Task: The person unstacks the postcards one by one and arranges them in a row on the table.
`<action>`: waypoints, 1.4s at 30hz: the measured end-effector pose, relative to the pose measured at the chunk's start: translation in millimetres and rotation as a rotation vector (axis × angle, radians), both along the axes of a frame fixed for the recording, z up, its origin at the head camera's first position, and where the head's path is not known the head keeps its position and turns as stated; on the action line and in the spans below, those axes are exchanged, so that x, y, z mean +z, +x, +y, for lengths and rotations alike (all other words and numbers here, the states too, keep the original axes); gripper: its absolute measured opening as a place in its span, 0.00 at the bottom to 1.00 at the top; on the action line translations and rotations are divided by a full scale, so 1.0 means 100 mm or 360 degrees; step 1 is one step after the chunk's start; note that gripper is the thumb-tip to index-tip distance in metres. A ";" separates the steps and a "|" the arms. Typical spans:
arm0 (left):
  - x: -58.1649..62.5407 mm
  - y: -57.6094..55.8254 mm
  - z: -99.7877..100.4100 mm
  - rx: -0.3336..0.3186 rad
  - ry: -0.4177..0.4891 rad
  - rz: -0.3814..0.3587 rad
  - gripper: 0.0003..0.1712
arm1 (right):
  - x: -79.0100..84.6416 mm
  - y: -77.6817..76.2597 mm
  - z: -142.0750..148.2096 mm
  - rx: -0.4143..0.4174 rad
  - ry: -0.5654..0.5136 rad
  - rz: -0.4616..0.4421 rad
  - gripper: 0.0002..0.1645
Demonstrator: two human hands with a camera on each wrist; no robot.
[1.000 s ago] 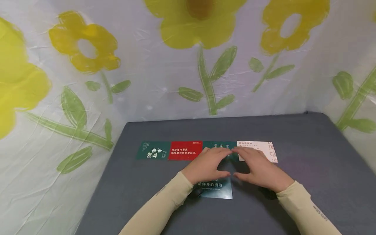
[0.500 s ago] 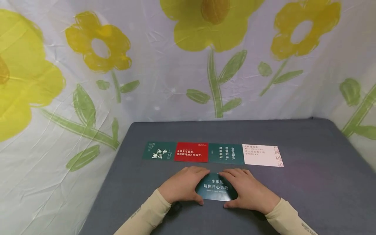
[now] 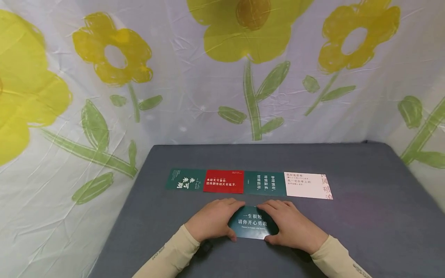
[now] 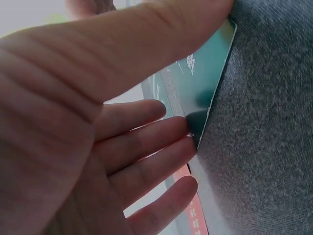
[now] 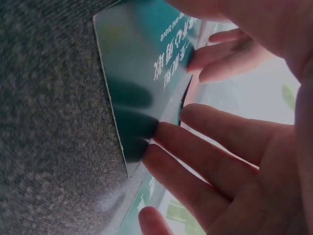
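A dark teal card (image 3: 251,224) with white lettering lies face up on the grey table (image 3: 278,262). My left hand (image 3: 213,220) holds its left end, the thumb (image 4: 195,24) at the near corner and fingertips at the far edge. At the right end, my right hand (image 3: 293,224) spans the same card between thumb and fingertips (image 5: 159,132). In the wrist views the long fingers are only slightly bent. Both hands partly cover the card's ends.
Behind the hands runs a row of cards: a green one (image 3: 184,179), a red one (image 3: 223,182), another green one (image 3: 255,183) and a pale pink one (image 3: 307,184). A white curtain with yellow flowers (image 3: 250,34) hangs around the table.
A second ago both hands hovered over the row with fingertips nearly meeting. They have come back toward me and spread to the two ends of the teal card, staying there since half a second ago.
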State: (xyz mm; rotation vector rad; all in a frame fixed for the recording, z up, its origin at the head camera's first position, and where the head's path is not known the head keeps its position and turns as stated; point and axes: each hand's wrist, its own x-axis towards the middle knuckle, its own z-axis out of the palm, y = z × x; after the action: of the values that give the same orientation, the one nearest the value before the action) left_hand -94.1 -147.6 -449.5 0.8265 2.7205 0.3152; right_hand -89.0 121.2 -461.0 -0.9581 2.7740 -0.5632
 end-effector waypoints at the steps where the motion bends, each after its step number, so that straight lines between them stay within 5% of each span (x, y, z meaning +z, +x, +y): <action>1: 0.00 -0.01 0.00 -0.0004 -0.0006 0.0008 0.55 | 0.00 0.00 0.00 0.0001 0.0000 0.0003 0.49; 42: 0.01 -0.07 -0.04 0.0015 0.0024 -0.0068 0.58 | 0.01 -0.06 0.07 -0.0022 -0.0057 0.0034 0.48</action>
State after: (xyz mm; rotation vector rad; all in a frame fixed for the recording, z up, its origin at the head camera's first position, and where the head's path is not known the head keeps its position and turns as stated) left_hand -100.8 -152.0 -448.0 0.8020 2.6863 0.3519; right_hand -94.7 128.0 -459.9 -0.9585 2.8005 -0.6103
